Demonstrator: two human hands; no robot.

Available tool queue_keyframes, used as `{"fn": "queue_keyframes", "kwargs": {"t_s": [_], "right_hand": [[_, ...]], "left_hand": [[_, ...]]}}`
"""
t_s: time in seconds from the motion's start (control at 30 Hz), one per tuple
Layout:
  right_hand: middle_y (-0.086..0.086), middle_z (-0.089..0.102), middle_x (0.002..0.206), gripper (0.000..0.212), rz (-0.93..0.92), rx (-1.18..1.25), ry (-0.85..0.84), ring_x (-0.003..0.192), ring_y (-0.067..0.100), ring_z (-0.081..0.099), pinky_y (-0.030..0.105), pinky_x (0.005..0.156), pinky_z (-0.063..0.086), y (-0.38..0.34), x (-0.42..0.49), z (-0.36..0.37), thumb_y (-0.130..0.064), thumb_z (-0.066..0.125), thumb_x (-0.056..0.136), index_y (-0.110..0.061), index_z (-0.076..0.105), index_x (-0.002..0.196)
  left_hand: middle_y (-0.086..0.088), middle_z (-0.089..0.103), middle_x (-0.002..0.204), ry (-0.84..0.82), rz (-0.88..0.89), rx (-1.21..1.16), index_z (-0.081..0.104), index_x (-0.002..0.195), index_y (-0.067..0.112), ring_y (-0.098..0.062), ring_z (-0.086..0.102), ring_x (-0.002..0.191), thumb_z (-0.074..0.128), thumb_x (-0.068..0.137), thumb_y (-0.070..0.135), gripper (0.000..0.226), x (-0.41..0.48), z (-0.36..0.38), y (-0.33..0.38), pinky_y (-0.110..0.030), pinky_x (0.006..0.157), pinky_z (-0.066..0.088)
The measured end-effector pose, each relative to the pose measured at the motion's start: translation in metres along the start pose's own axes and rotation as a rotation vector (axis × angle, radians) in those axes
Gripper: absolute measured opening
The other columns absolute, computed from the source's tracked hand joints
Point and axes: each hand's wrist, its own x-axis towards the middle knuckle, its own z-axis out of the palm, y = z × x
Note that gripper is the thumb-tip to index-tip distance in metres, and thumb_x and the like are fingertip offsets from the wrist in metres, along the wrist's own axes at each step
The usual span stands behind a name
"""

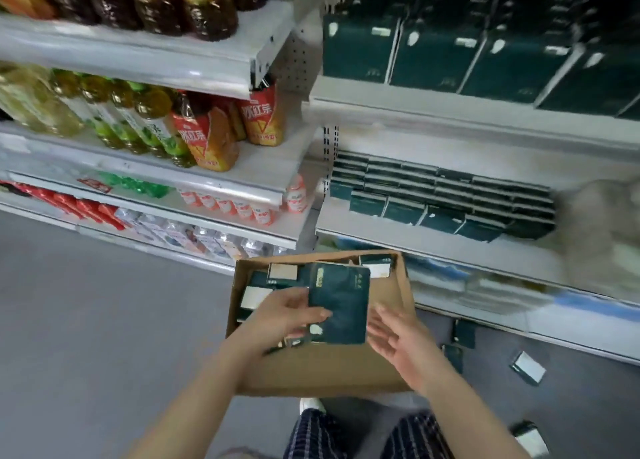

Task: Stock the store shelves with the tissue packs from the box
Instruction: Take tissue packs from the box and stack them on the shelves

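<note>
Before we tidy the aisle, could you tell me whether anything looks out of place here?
Yes. Several loose packs lie scattered on the floor to the right of the box, neither boxed nor shelved. The left hand holds one pack above the box; the right hand is open beside it.

Reads 冰红茶 in white on the red-and-orange labels of two drink bottles (261, 116) at the right end of the middle left shelf (263, 171). Too blurred to read elsewhere: dark characters on the green-and-white bottles (152, 129) alongside, the red tag (94, 185) on the shelf edge below, small pale print on the held tissue pack (341, 302).
</note>
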Motion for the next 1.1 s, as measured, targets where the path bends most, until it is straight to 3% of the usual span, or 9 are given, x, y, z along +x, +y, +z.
{"fn": "queue_keyframes", "kwargs": {"t_s": [0.2,0.37,0.5,0.57,0.7,0.77,0.87,0.97,1.1], "right_hand": [[-0.013,0.070,0.122,0.075,-0.238,-0.357,-0.198,0.113,0.012,0.067,0.032,0.099,0.053,-0.067,-0.036,-0.061,-0.054,0.087,0.067,-0.037,0.052,0.131],[0.004,0.076,0.108,0.074,-0.273,-0.498,-0.180,0.099,0.021,0.073,0.032,0.092,0.057,-0.098,-0.062,-0.129,-0.047,0.079,0.065,-0.013,0.057,0.127],[0.013,0.072,0.114,0.065,-0.292,-0.456,-0.187,0.099,0.033,0.071,0.033,0.079,0.059,-0.125,-0.080,-0.191,-0.045,0.075,0.069,-0.014,0.059,0.123],[0.017,0.072,0.109,0.059,-0.335,-0.455,-0.193,0.090,0.039,0.068,0.031,0.071,0.059,-0.143,-0.086,-0.218,-0.045,0.075,0.071,-0.013,0.063,0.119],[0.021,0.071,0.108,0.056,-0.411,-0.351,-0.167,0.089,0.038,0.062,0.050,0.080,0.060,-0.178,-0.092,-0.256,-0.040,0.082,0.067,-0.007,0.068,0.110],[0.024,0.069,0.109,0.063,-0.458,-0.345,-0.170,0.087,0.035,0.060,0.037,0.070,0.060,-0.199,-0.096,-0.270,-0.041,0.083,0.066,-0.001,0.065,0.111],[0.022,0.066,0.099,0.065,-0.506,-0.373,-0.175,0.084,0.034,0.057,0.032,0.068,0.059,-0.228,-0.098,-0.279,-0.039,0.081,0.071,0.004,0.059,0.115],[0.011,0.075,0.099,0.041,-0.592,-0.471,-0.145,0.083,0.030,0.071,0.036,0.074,0.058,-0.259,-0.103,-0.273,-0.034,0.076,0.080,-0.011,0.067,0.113],[-0.006,0.077,0.098,0.013,-0.783,-0.604,-0.039,0.093,0.012,0.072,0.023,0.077,0.056,-0.308,-0.107,-0.265,-0.031,0.070,0.091,-0.027,0.073,0.103]], "left_hand": [[0.016,0.077,0.099,-0.181,0.094,0.483,0.075,0.108,0.032,-0.005,0.072,0.094,0.080,0.073,0.043,0.038,0.010,0.036,0.102,-0.021,0.086,0.053],[0.014,0.074,0.113,-0.114,0.170,0.373,0.069,0.113,0.034,-0.002,0.069,0.105,0.083,0.067,0.042,0.048,0.023,0.107,0.153,-0.031,0.098,0.055],[0.019,0.074,0.112,-0.113,0.242,0.370,0.072,0.112,0.031,0.001,0.067,0.108,0.086,0.074,0.034,0.040,0.029,0.177,0.170,-0.044,0.103,0.053],[0.015,0.074,0.115,-0.103,0.293,0.350,0.073,0.116,0.029,-0.001,0.068,0.108,0.085,0.074,0.037,0.044,0.032,0.212,0.181,-0.040,0.101,0.054],[0.003,0.065,0.128,0.019,0.329,0.205,0.061,0.131,0.037,-0.009,0.069,0.107,0.084,0.061,0.059,0.076,0.034,0.252,0.200,-0.023,0.079,0.057],[0.002,0.066,0.127,0.033,0.312,0.225,0.058,0.135,0.033,-0.014,0.070,0.107,0.083,0.057,0.065,0.088,0.034,0.264,0.207,-0.028,0.082,0.059],[0.002,0.075,0.110,0.028,0.293,0.225,0.068,0.118,0.029,-0.016,0.073,0.101,0.083,0.061,0.061,0.067,0.036,0.271,0.220,-0.037,0.093,0.059],[-0.001,0.078,0.100,0.070,0.352,0.254,0.072,0.110,0.025,-0.013,0.073,0.090,0.085,0.073,0.051,0.046,0.044,0.272,0.245,-0.030,0.084,0.058],[-0.013,0.075,0.102,0.131,0.461,0.352,0.071,0.114,0.014,-0.022,0.072,0.096,0.081,0.058,0.066,0.077,0.058,0.268,0.300,-0.043,0.098,0.054]]}}
